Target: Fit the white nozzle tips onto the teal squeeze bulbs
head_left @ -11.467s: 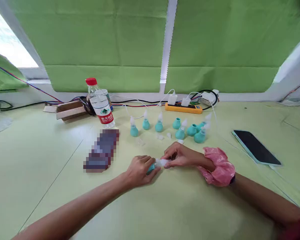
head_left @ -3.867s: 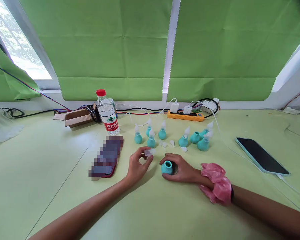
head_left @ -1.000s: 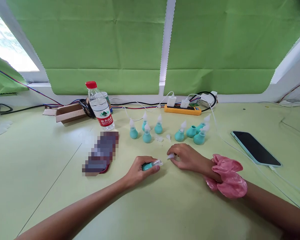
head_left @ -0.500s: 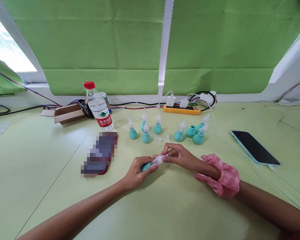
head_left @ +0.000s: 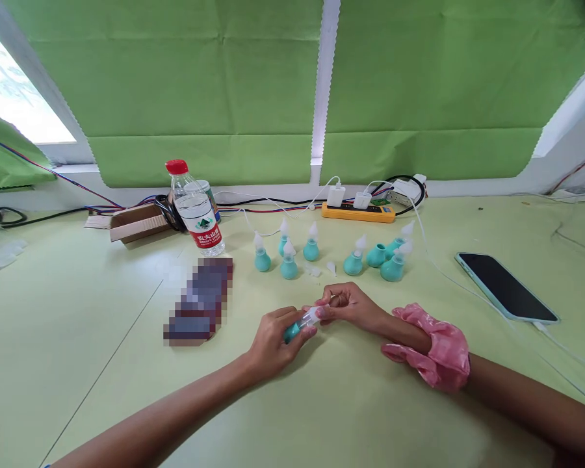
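Note:
A teal nasal aspirator with a clear neck lies tilted between my hands above the table. My left hand is closed around its teal bulb, covering most of it. The fingertips of my right hand pinch the whitish translucent tip at the other end. Whether that tip is fully seated on the neck is hidden by the fingers. Behind the hands stand several similar aspirators, among them one with a tip and a bare teal bulb. Small clear pieces lie near them.
A water bottle and an open cardboard box stand at the back left. A blurred-out flat object lies left of my hands. An orange power strip with cables sits behind. A phone charges at the right.
My left hand has shifted slightly right, nearer my right hand, and less of the aspirator's neck shows between them. The whole view has moved a little. Both grips remain.

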`<action>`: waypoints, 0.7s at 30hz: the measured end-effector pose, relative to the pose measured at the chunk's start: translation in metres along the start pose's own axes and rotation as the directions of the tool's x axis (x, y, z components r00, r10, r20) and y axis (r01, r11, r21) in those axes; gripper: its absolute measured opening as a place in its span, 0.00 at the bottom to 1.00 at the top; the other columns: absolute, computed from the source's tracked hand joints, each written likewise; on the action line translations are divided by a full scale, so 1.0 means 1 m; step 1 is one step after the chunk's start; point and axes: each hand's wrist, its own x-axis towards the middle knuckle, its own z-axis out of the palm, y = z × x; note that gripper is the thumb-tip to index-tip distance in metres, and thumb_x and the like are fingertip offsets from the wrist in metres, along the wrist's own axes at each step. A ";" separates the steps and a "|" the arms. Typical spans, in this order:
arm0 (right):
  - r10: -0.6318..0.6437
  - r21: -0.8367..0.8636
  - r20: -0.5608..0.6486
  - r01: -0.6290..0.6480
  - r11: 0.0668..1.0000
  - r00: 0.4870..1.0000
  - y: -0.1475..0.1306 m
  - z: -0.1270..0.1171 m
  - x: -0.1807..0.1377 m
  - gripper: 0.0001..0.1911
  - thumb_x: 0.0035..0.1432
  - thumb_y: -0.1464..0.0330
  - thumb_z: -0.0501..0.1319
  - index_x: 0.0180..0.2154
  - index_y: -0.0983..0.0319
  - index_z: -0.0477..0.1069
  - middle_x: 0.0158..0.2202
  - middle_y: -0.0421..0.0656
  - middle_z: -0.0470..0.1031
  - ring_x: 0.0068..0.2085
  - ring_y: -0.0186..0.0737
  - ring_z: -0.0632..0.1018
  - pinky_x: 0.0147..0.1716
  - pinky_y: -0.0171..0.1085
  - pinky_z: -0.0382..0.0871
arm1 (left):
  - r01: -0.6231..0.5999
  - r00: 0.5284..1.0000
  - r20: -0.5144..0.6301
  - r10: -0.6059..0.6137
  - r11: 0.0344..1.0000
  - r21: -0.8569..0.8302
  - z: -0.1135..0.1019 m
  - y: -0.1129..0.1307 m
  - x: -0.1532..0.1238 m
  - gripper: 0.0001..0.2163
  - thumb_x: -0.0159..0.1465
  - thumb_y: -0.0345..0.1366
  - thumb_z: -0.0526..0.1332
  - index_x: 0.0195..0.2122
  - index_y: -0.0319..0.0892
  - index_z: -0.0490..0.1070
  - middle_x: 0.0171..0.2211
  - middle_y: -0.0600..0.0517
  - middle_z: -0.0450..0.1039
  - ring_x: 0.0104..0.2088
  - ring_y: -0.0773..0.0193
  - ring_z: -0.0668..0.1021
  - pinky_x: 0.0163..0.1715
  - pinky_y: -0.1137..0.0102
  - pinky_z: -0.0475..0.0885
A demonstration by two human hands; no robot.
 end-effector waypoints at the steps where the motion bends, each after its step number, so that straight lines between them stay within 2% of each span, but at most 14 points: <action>1: -0.008 0.014 -0.023 0.008 1.000 1.000 0.000 0.002 -0.001 0.15 0.38 0.63 0.66 0.21 0.65 0.64 0.21 0.38 0.73 0.25 0.31 0.73 0.28 0.33 0.69 | -0.006 1.000 -0.018 0.006 1.000 0.004 0.000 0.000 0.000 0.13 0.60 0.41 0.51 0.33 0.37 0.70 0.21 0.53 0.62 0.22 0.69 0.65 0.22 0.75 0.58; 5: -0.045 0.027 -0.098 0.048 0.999 0.994 -0.010 0.016 -0.004 0.13 0.39 0.62 0.66 0.23 0.64 0.68 0.29 0.42 0.75 0.32 0.39 0.75 0.32 0.38 0.71 | -0.050 0.993 -0.110 0.048 0.999 -0.015 0.001 0.000 -0.002 0.11 0.59 0.40 0.53 0.36 0.38 0.69 0.22 0.52 0.64 0.23 0.68 0.66 0.24 0.74 0.60; 7: -0.117 -0.042 -0.116 0.113 0.993 0.986 -0.022 0.023 -0.005 0.13 0.41 0.61 0.65 0.29 0.64 0.72 0.35 0.45 0.74 0.37 0.42 0.75 0.36 0.41 0.70 | -0.068 0.973 -0.223 0.054 0.996 -0.058 0.000 -0.002 0.000 0.10 0.58 0.39 0.56 0.36 0.39 0.67 0.26 0.51 0.66 0.27 0.67 0.69 0.27 0.73 0.63; 10: -0.324 -0.289 -0.125 0.278 0.916 0.938 -0.042 0.025 -0.002 0.20 0.45 0.62 0.62 0.43 0.61 0.68 0.45 0.45 0.70 0.44 0.43 0.72 0.40 0.41 0.69 | -0.081 0.881 -0.472 0.011 0.988 -0.129 -0.005 -0.010 0.006 0.06 0.58 0.35 0.56 0.35 0.40 0.66 0.35 0.48 0.66 0.37 0.64 0.70 0.37 0.71 0.64; 12: -0.490 -0.558 -0.125 0.347 0.754 0.863 -0.049 0.016 0.003 0.22 0.48 0.63 0.60 0.46 0.60 0.65 0.48 0.46 0.66 0.47 0.43 0.69 0.42 0.42 0.68 | -0.059 0.829 -0.557 -0.051 0.982 -0.177 -0.010 -0.017 0.012 0.06 0.59 0.34 0.54 0.37 0.41 0.65 0.39 0.48 0.67 0.42 0.62 0.69 0.42 0.69 0.63; 14: -0.580 -0.799 -0.084 0.294 0.525 0.810 -0.046 0.002 0.011 0.19 0.50 0.63 0.59 0.44 0.62 0.66 0.49 0.47 0.65 0.49 0.45 0.67 0.45 0.44 0.64 | -0.016 0.822 -0.555 -0.126 0.970 -0.243 -0.014 -0.024 0.017 0.08 0.59 0.35 0.53 0.40 0.41 0.65 0.40 0.48 0.68 0.43 0.62 0.69 0.43 0.68 0.62; 15: -0.576 -0.876 -0.055 0.238 0.420 0.816 -0.041 -0.005 0.016 0.17 0.51 0.64 0.58 0.43 0.63 0.67 0.49 0.48 0.65 0.49 0.45 0.66 0.46 0.45 0.63 | 0.005 0.828 -0.539 -0.154 0.964 -0.266 -0.016 -0.027 0.020 0.09 0.60 0.36 0.53 0.41 0.41 0.65 0.41 0.48 0.68 0.43 0.61 0.70 0.43 0.68 0.63; 18: -0.449 -0.986 0.019 0.092 0.141 0.893 -0.021 -0.020 0.028 0.17 0.52 0.66 0.56 0.45 0.65 0.66 0.50 0.53 0.63 0.50 0.49 0.64 0.44 0.47 0.63 | 0.016 0.835 -0.530 -0.147 0.970 -0.244 -0.017 -0.034 0.025 0.12 0.59 0.36 0.54 0.44 0.42 0.62 0.43 0.48 0.67 0.46 0.60 0.68 0.45 0.66 0.62; 21: -0.370 -0.999 0.047 0.040 -0.025 0.928 -0.005 -0.021 0.034 0.20 0.54 0.64 0.53 0.48 0.65 0.62 0.52 0.53 0.59 0.49 0.51 0.63 0.40 0.45 0.65 | -0.029 0.818 -0.571 -0.072 0.986 -0.165 -0.015 -0.039 0.026 0.17 0.58 0.34 0.55 0.48 0.43 0.56 0.46 0.47 0.63 0.48 0.61 0.66 0.48 0.64 0.60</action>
